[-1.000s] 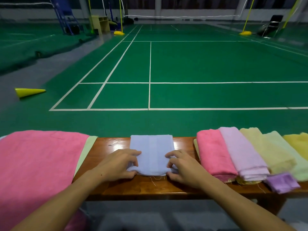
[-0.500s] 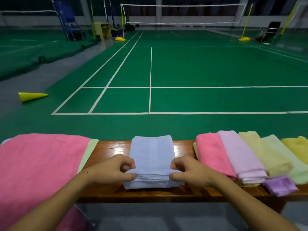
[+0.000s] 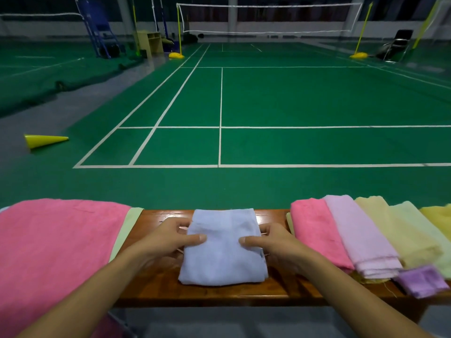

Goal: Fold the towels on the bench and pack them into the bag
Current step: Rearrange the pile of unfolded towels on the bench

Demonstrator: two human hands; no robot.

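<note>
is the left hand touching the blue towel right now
Touching. In the head view the left hand grips the left edge of the folded blue towel, its thumb lying on top of the cloth.

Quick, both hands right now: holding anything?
Left hand: gripping the left edge of the folded blue towel, thumb on top.
Right hand: gripping its right edge likewise.
</note>
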